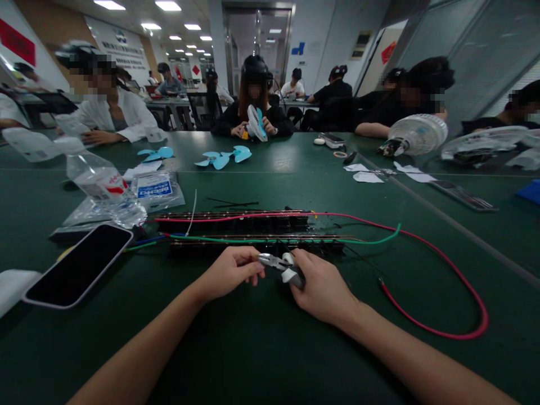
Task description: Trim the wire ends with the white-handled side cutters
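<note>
My right hand (321, 287) is wrapped around the grey-and-white handles of a pair of pliers (276, 261). Their metal jaws point left, to the fingers of my left hand (236, 269). That hand is closed in a pinch at the jaw tips; whatever lies between its fingers is too small to name. Just beyond both hands lie two long black strips (236, 221) with metal contacts along them. A green wire (375, 242) runs along the nearer strip. Over the farther one passes a red wire (442, 247), which loops round on the right to a bare end.
At left are a phone (80, 267), a plastic bottle (95, 174) and a plastic bag (158, 188). Blue fan blades (219, 159) lie farther back. Across the table a person holds a small fan (256, 124). A clear case (462, 195) lies at right.
</note>
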Demonstrator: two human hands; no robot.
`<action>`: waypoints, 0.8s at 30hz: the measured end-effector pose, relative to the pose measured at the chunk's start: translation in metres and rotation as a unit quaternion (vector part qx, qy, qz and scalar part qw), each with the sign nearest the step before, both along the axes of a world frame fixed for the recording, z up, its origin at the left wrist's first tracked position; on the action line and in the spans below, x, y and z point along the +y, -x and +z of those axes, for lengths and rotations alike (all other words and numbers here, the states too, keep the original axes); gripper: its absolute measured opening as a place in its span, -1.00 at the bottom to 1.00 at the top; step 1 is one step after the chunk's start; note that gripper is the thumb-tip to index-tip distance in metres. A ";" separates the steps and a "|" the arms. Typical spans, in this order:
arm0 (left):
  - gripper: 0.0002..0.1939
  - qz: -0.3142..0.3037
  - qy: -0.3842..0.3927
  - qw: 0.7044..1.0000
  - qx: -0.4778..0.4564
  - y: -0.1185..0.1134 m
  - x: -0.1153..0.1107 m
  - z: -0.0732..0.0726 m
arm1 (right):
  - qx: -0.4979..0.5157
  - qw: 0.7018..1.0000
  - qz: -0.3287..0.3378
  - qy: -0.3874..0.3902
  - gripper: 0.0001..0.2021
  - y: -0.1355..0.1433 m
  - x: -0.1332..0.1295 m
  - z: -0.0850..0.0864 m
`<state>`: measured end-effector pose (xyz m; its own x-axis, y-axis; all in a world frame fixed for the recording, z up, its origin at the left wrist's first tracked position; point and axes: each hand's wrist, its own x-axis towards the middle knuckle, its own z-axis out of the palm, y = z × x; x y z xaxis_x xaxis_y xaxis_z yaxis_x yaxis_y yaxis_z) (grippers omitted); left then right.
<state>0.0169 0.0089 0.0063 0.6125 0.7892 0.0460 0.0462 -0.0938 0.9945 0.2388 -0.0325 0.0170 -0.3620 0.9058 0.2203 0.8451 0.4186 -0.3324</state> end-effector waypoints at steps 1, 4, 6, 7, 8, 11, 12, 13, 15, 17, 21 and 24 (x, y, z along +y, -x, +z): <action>-0.89 -0.002 0.008 1.000 -0.007 0.000 0.000 0.000 | 0.003 1.000 0.002 0.000 -0.75 0.000 0.000 0.000; -0.90 -0.002 0.017 1.000 -0.017 0.001 0.001 0.000 | 0.008 1.000 0.012 0.000 -0.74 0.001 0.000 0.000; -0.89 0.006 0.009 1.000 -0.012 0.002 0.001 0.002 | 0.013 1.000 0.012 -0.001 -0.74 0.000 0.000 0.000; -0.89 0.011 0.004 1.000 -0.009 0.003 0.001 0.002 | 0.017 1.000 0.008 -0.001 -0.75 0.000 0.001 0.000; -0.88 0.015 0.000 1.000 -0.006 0.003 0.001 0.003 | 0.022 1.000 0.003 -0.001 -0.76 -0.001 0.001 0.000; -0.88 0.028 -0.005 1.000 -0.002 0.003 0.000 0.005 | 0.030 1.000 -0.007 -0.002 -0.80 -0.002 0.003 -0.001; -0.87 0.029 -0.006 1.000 -0.001 0.003 0.000 0.005 | 0.030 1.000 -0.004 -0.005 -0.79 -0.002 0.003 -0.001; -0.87 0.028 -0.007 1.000 -0.001 0.003 0.000 0.005 | 0.029 1.000 0.002 -0.011 -0.75 -0.003 0.004 -0.001; -0.86 0.024 -0.005 1.000 -0.003 0.003 0.000 0.004 | 0.029 0.999 0.018 -0.023 -0.64 -0.002 0.004 -0.002; -0.85 0.019 0.004 1.000 -0.007 0.003 0.000 0.004 | 0.035 0.998 0.031 -0.030 -0.54 -0.002 0.004 -0.003; -0.86 -0.010 0.044 0.998 -0.037 0.005 0.002 0.000 | 0.050 0.997 0.047 -0.035 -0.45 -0.002 0.004 -0.003; -0.86 -0.032 0.069 0.995 -0.063 0.007 0.003 -0.003 | 0.060 0.996 0.057 -0.038 -0.43 -0.003 0.004 -0.003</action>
<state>0.0095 0.0119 0.0028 0.6579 0.7529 0.0196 -0.0813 0.0452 0.9957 0.2414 -0.0287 0.0142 -0.4290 0.8393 0.3338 0.7464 0.5376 -0.3923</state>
